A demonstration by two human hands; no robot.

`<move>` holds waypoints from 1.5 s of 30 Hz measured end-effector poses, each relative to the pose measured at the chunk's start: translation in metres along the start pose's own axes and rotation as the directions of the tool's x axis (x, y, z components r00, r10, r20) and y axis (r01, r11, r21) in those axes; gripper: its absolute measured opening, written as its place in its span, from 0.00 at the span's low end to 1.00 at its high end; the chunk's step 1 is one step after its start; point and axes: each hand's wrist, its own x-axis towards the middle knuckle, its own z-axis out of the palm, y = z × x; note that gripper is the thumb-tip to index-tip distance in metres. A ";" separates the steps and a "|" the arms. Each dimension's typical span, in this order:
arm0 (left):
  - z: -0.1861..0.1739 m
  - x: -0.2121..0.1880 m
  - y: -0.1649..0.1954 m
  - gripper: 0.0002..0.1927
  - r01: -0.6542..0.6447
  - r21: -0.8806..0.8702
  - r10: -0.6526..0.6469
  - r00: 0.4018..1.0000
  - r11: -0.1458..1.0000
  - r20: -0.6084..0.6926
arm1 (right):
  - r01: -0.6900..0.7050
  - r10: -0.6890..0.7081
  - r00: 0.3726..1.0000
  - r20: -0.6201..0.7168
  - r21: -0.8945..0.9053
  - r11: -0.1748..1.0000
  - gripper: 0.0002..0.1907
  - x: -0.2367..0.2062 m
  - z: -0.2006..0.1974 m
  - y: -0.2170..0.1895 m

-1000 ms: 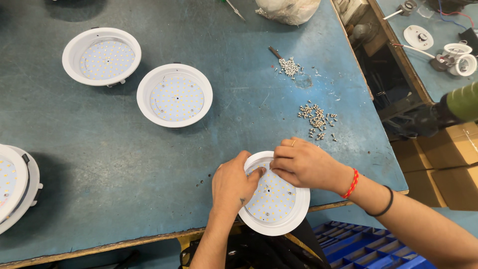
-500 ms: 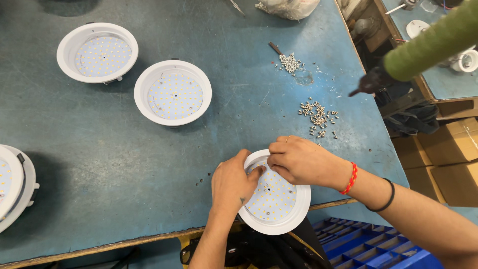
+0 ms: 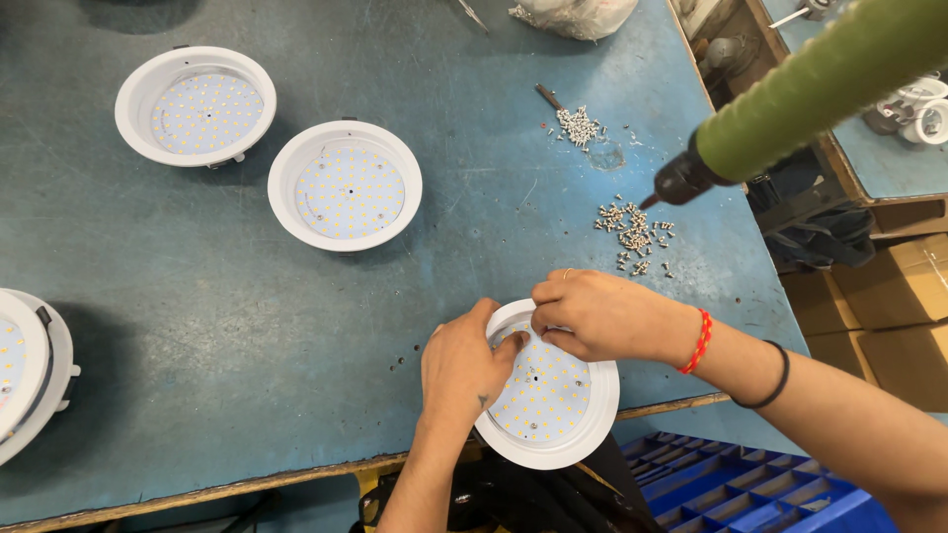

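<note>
At the near edge of the blue-green table (image 3: pixel 197 326), the fingers of the right hand (image 3: pixel 602 314) curled together inside the white round lamp housing (image 3: pixel 553 395), their tips hidden, so whether they pinched anything could not be told. The left hand (image 3: pixel 462 367) gripped the housing's rim, forefinger laid on the dotted LED board. The housing overhung the table's edge. A heap of small screws (image 3: pixel 634 229) lay just beyond, under a green-sleeved power screwdriver (image 3: pixel 790 94) cut off at the frame. Two similar housings (image 3: pixel 346 186) sat farther away.
</note>
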 end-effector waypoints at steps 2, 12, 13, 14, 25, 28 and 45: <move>-0.001 0.000 0.000 0.15 -0.013 -0.013 0.013 1.000 1.000 -0.011 | -0.018 0.018 1.000 0.003 0.003 1.000 0.04 0.000 0.000 0.000; 0.000 0.001 -0.002 0.14 -0.044 -0.017 0.044 0.999 0.999 -0.025 | -0.056 0.056 0.998 0.030 -0.006 0.998 0.04 0.003 0.002 -0.004; 0.001 0.002 -0.002 0.14 -0.044 -0.011 0.043 0.999 0.999 -0.023 | -0.077 0.077 0.996 0.040 -0.002 0.997 0.04 0.003 0.002 -0.003; 0.001 0.003 -0.003 0.15 -0.043 -0.004 0.043 0.999 0.999 -0.021 | -0.098 0.097 0.994 0.050 0.002 0.995 0.03 0.003 0.003 -0.003; 0.004 0.001 -0.004 0.16 -0.020 0.010 0.020 1.000 1.000 -0.024 | -0.148 0.142 0.986 0.089 0.073 0.986 0.04 0.001 0.008 0.003; 0.003 -0.002 -0.002 0.17 -0.014 -0.002 0.014 1.000 1.000 -0.018 | -0.152 0.140 0.982 0.127 0.094 0.984 0.04 -0.002 0.004 0.004; 0.000 0.001 0.005 0.16 -0.007 -0.007 0.007 1.000 1.000 -0.005 | -0.078 0.053 0.990 -0.134 -0.189 0.979 0.06 -0.025 0.007 -0.023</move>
